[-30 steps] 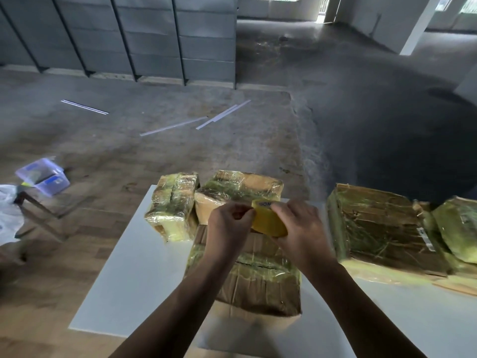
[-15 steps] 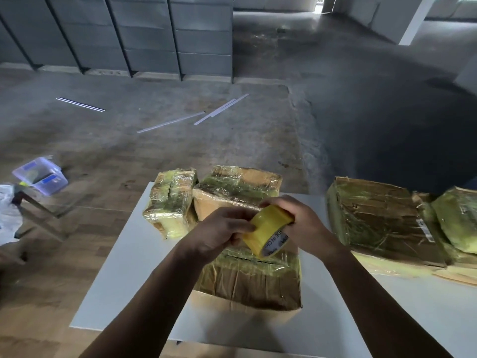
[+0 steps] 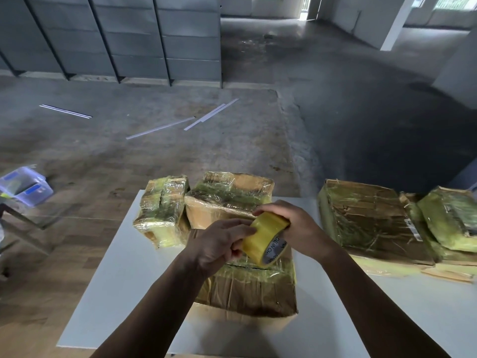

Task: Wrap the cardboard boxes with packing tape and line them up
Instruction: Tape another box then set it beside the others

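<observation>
A yellow roll of packing tape (image 3: 263, 240) is held in the air above a tape-wrapped cardboard box (image 3: 247, 288) near the table's front. My right hand (image 3: 296, 228) grips the roll from the far side. My left hand (image 3: 219, 244) pinches at the roll's outer face with its fingertips. Behind them stand a small wrapped box (image 3: 162, 210) and a wider wrapped box (image 3: 227, 197). To the right lie a large flat wrapped box (image 3: 366, 220) and another wrapped box (image 3: 449, 218) at the frame's edge.
The boxes rest on a white table (image 3: 124, 293) over a wooden floor. A clear plastic container (image 3: 24, 186) sits on a stand at the left. White strips (image 3: 180, 122) lie on the concrete floor beyond, with grey panels (image 3: 108, 34) at the back.
The tape roll has tilted so its printed core faces the camera, and both hands have shifted slightly lower and right over the front box.
</observation>
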`<control>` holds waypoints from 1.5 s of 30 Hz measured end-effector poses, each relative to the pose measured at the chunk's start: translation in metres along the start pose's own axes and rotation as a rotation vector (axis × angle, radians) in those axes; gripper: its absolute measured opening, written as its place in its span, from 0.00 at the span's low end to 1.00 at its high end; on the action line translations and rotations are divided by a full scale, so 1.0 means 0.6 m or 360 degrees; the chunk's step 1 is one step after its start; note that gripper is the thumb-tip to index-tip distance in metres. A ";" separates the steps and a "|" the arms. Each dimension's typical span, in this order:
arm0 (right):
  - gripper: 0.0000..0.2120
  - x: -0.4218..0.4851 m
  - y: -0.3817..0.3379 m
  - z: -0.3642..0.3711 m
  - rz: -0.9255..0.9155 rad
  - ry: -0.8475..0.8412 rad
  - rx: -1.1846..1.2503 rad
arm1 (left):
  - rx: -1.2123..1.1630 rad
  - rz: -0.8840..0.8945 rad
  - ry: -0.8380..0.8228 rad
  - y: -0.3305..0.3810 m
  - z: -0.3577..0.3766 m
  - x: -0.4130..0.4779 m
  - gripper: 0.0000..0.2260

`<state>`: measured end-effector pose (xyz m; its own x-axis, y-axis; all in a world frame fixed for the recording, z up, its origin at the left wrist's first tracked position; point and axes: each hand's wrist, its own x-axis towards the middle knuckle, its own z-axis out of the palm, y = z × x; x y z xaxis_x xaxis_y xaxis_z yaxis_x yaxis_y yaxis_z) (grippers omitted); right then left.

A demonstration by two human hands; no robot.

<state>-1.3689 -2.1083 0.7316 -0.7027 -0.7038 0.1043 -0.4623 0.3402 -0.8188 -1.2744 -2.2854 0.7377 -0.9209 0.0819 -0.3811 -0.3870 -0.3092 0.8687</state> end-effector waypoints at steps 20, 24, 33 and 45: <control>0.29 0.002 0.001 -0.001 0.0239 0.0179 0.0252 | 0.0544 0.0394 0.0166 0.007 0.015 -0.010 0.09; 0.25 -0.005 0.010 0.006 0.0300 0.0181 0.0178 | 0.0627 0.0460 0.0231 0.004 0.013 -0.010 0.03; 0.16 -0.016 -0.018 0.012 0.0296 -0.0251 -0.0176 | 0.1961 0.0974 0.0369 0.005 0.011 -0.013 0.09; 0.08 -0.034 -0.035 0.022 0.0169 -0.0136 -0.0233 | 0.1884 0.0961 0.0234 0.012 0.015 -0.027 0.04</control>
<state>-1.3377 -2.1096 0.7392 -0.7061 -0.7074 -0.0318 -0.4661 0.4981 -0.7312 -1.2628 -2.2805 0.7527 -0.9764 0.0991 0.1920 0.2004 0.7477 0.6330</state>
